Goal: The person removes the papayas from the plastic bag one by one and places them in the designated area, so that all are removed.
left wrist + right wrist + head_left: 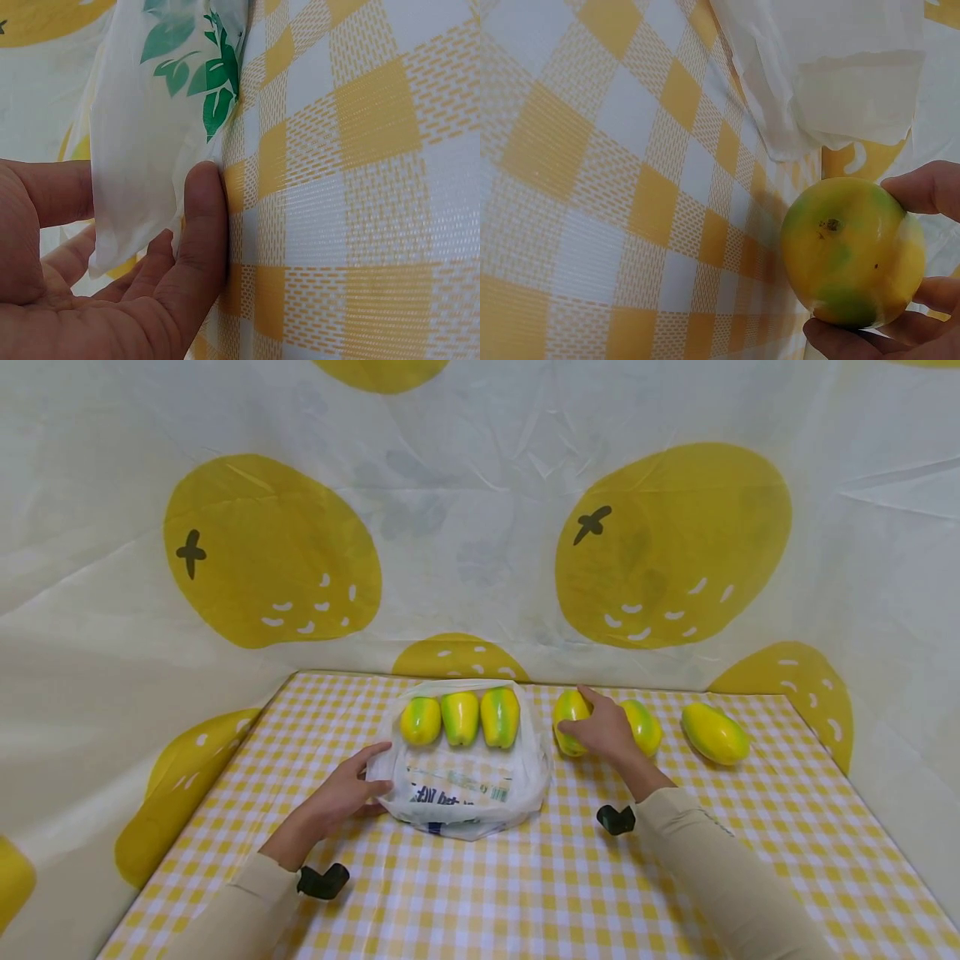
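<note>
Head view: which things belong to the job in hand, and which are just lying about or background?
In the job:
plastic bag, left grip at its edge
three fruits in it
held fruit, in the right grip
probably two loose fruits, matching

Background:
checked tablecloth
fruit-print backdrop

Yellow-checked tablecloth (pixel 465 893), fruit-print backdrop (pixel 465 543)

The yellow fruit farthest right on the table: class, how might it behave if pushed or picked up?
The yellow fruit would probably roll if pushed, being rounded and lying on its side. Its glossy skin suggests it could be slippery. Its smooth, full outline hints at a fairly stiff body.
</note>
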Demonstrator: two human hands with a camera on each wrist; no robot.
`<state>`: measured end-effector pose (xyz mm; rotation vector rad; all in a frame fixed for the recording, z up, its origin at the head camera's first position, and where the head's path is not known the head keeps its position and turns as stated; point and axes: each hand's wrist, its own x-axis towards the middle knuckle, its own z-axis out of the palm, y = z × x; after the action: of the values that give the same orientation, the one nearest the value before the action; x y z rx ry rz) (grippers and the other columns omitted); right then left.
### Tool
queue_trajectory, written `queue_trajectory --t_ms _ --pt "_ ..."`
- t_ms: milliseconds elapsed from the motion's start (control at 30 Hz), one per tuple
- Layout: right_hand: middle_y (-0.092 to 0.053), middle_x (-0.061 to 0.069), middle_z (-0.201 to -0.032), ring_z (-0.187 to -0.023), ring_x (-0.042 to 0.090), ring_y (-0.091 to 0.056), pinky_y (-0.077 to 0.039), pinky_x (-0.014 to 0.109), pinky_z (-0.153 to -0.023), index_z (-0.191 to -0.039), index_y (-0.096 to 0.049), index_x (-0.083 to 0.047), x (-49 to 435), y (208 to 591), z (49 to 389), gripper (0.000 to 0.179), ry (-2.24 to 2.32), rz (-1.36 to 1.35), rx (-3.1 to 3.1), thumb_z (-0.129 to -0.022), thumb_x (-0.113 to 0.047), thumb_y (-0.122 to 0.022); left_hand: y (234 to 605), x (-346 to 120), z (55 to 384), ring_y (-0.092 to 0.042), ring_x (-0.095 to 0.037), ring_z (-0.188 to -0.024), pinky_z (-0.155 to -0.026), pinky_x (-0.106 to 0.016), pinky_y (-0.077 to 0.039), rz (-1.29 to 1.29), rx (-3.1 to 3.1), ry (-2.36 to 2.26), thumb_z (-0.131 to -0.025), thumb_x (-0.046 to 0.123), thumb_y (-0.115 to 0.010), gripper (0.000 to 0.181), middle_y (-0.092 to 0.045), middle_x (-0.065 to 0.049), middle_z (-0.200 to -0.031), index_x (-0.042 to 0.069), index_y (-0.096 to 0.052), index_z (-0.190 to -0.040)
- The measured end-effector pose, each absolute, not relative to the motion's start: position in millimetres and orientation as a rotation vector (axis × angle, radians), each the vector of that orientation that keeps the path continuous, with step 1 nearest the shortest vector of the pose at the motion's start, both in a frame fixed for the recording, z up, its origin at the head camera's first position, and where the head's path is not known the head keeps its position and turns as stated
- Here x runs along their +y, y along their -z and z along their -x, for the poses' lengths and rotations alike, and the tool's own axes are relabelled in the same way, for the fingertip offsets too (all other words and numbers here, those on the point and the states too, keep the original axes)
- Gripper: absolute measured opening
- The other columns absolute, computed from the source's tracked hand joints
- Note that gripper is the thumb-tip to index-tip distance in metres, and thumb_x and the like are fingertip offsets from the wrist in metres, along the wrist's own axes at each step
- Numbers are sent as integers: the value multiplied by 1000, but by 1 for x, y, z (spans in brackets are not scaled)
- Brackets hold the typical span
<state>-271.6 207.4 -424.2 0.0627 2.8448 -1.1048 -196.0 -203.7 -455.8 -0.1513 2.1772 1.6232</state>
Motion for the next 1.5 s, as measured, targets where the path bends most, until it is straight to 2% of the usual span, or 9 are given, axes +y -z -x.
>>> queue_trajectory --t_ms 467,700,1133,1367,1500 --pt "-41 26 -162 -140 44 -46 -40 57 -118 -165 -27 -8 209 422 272 89 1102 -90 2827 -92 -34 -71 455 -203 196 -56 -28 -123 -86 -37 -61 142 2170 -1645 -102 6 -63 73 -35 -19 -164 25 -29 -164" --pt "-38 26 -164 -147 45 -41 -36 58 -121 -166 -26 -9 210 427 274 90 1096 -91 2811 -92 -35 -71 456 -202 195 -55 -29 -124 -86 -37 -61 163 2173 -1632 -102 6 -62 73 -35 -18 -164 26 -30 -164" --pt "-34 28 -165 -147 47 -39 -34 60 -122 -166 -24 -7 211 433 274 90 1135 -43 2805 -95 -37 -71 455 -202 194 -55 -29 -124 -86 -37 -61 166 2175 -1635 -102 6 -63 72 -35 -18 -164 26 -31 -164" --pt "-34 28 -165 -148 48 -39 -38 61 -119 -166 -25 -11 209 432 272 89 1186 -44 2778 -96 -41 -70 457 -202 195 -56 -28 -122 -86 -36 -61 162 2182 -1639 -102 5 -62 72 -36 -18 -163 25 -31 -164" --pt "-32 25 -167 -150 48 -36 -36 62 -120 -166 -26 -10 208 430 272 88 1192 -24 2789 -97 -41 -70 458 -203 194 -57 -27 -120 -84 -36 -60 156 2182 -1658 -102 3 -61 71 -38 -20 -161 23 -31 -164"
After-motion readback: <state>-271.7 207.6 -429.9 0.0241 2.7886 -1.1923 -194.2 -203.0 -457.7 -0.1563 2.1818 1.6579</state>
